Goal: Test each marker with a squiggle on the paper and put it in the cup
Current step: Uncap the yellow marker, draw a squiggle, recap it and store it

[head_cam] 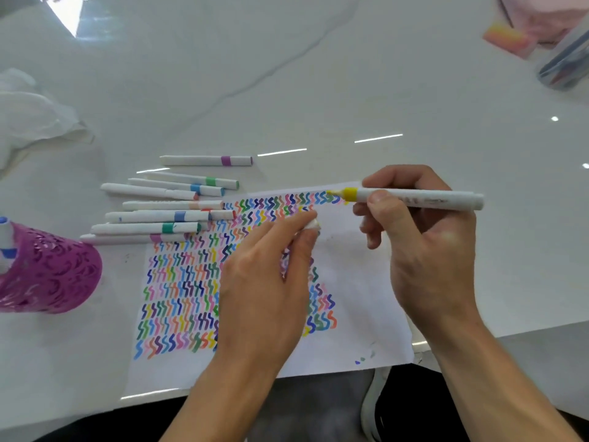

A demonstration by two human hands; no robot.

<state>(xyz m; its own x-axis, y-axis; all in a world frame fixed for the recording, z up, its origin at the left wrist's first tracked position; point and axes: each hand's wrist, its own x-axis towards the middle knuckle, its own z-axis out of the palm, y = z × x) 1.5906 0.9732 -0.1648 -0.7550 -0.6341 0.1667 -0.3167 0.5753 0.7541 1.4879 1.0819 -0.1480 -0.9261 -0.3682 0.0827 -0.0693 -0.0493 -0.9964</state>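
Gripping a yellow marker [414, 199] by its smooth white round barrel, the right hand [424, 250] has the tip at the paper's [360, 298] far edge, at the end of the top squiggle row. The left hand [264, 282] rests on the paper, thumb and forefinger pinching the white cap [314, 225]. Capped markers [159, 215] are piled loosely at the paper's far-left corner. A purple perforated cup [51, 272] stands left of the paper.

Markers [165, 215] lie between cup [47, 272] and paper [350, 282]
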